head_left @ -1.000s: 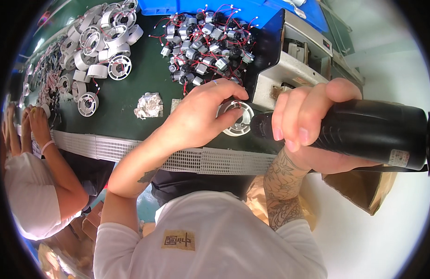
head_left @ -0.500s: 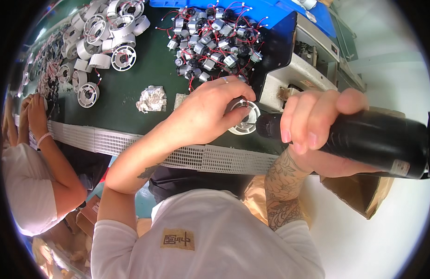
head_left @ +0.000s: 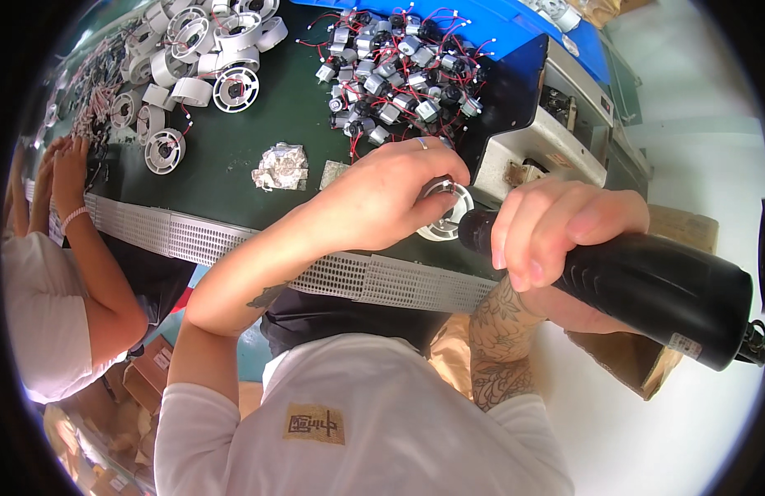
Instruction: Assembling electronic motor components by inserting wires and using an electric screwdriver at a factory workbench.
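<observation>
My left hand [head_left: 403,192] is closed on a white round plastic housing [head_left: 460,226] near the front edge of the bench. Its thumb reaches into the ring, over a dark part that is mostly hidden. My right hand [head_left: 560,227] wraps round a black power screwdriver [head_left: 668,289], which lies nearly level with its rear end toward the right. The screwdriver's nose meets the housing's right rim in the picture; its tip is hidden, so I cannot tell whether it touches a screw.
A heap of small motors [head_left: 391,83] with red wires lies beyond my left hand. White housings [head_left: 235,89] are piled at the far left. Crumpled foil [head_left: 281,167] is on the bench. A metal machine [head_left: 535,136] stands right; a co-worker's hands [head_left: 68,169] work at left.
The screwdriver's rear end has swung lower, and my right hand has tilted with it. My left hand keeps its hold on the housing. The whole view has shifted slightly.
</observation>
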Demonstrator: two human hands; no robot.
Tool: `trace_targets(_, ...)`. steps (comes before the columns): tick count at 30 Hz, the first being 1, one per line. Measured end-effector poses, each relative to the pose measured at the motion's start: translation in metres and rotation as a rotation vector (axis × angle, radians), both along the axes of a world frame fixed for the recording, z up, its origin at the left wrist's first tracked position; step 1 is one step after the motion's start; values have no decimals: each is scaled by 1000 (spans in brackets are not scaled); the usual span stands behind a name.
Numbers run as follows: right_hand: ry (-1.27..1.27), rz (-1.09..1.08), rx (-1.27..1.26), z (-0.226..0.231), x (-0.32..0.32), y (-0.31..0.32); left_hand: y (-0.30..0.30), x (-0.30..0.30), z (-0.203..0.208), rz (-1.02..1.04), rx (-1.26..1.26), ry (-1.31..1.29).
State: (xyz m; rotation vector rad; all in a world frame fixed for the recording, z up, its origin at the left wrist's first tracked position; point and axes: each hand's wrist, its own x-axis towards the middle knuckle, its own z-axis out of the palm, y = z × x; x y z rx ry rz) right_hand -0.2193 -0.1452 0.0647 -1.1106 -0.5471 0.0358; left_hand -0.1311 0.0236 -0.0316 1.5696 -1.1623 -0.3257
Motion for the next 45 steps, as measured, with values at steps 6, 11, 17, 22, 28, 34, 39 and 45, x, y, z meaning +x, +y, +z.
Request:
trace_targets(6,-33,-11,-52,1,6,0,3,7,3,-18,64,42)
trace_targets(11,-255,-147,226,-5,-9,-11,13,4,17,-61,92,-285)
trace_targets(17,-222,-187,243,-19,-28,-41,36,26,40,143,29,-281)
trace_targets(22,-152,-179,294,-31,-19,-25,103,155,65,1050,402,-626)
trace_targets(28,-39,-169,491,-45,-24,-27,99,210,82,1097,498,-908)
trace_targets(34,-24,-136,503,-50,-20,-20,-72,234,93,425,334,-656)
trace_targets(39,12,-296,335,-53,-17,-17,-159,282,59,549,785,-928)
trace_targets(45,95,-292,397,-56,-20,-16,-175,284,73,541,896,-1034)
